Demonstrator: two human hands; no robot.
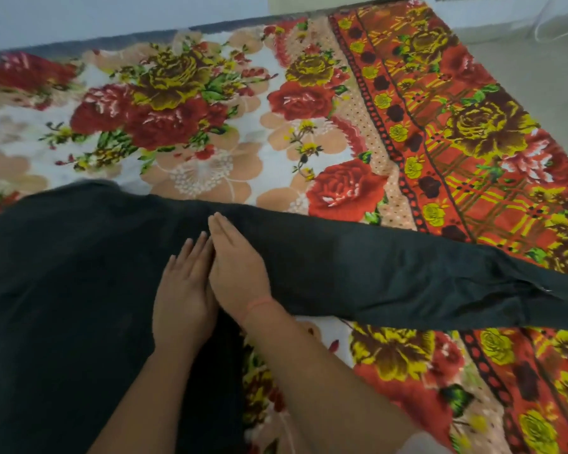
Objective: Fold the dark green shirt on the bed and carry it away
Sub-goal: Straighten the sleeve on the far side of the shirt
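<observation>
The dark green shirt (pixel 69 283) lies spread on the bed, its body filling the lower left of the view. One long sleeve (pixel 407 276) stretches out to the right, its cuff near the frame's right edge. My left hand (pixel 182 299) rests flat on the shirt, fingers together and straight. Touching it on the right, my right hand (pixel 236 267) lies flat too, where the sleeve meets the body. A thin pink thread circles my right wrist. Neither hand grips the cloth.
A floral blanket (pixel 210 119) in red, yellow and peach covers the bed. Its far edge meets a pale wall (pixel 79 14) at the top. Bare grey floor (pixel 545 86) shows at the upper right, beyond the bed's right edge.
</observation>
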